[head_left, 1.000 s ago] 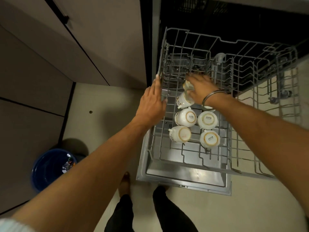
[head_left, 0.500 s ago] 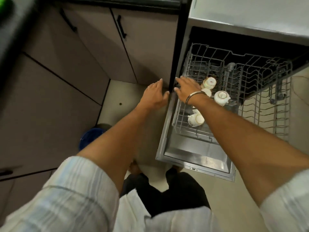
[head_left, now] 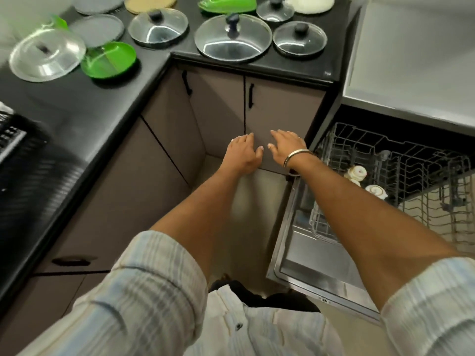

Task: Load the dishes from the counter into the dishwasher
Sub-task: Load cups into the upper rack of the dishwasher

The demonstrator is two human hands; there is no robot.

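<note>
My left hand (head_left: 243, 154) and my right hand (head_left: 286, 147) hover side by side in front of the brown cabinet doors, fingers straight, holding nothing. A metal bangle sits on my right wrist. At the right, the dishwasher rack (head_left: 401, 160) is pulled out over the open door (head_left: 321, 276), with white cups (head_left: 357, 172) upside down in it. On the black counter (head_left: 77, 104) lie several glass lids: a large one (head_left: 232, 38), a smaller one (head_left: 158, 27), another (head_left: 299, 39), and a clear dome lid (head_left: 46, 55). A green plate (head_left: 109, 60) sits beside the dome.
Grey round plates (head_left: 97, 30) and a green dish (head_left: 227, 3) lie farther back on the counter. A black rack edge (head_left: 10, 134) shows at far left. A grey appliance top (head_left: 411, 52) is above the dishwasher. My legs stand on the tiled floor between cabinets and door.
Both hands left the dishwasher rack and moved left and up in front of the cabinet. My view rose, so the counter with lids and plates came into sight.
</note>
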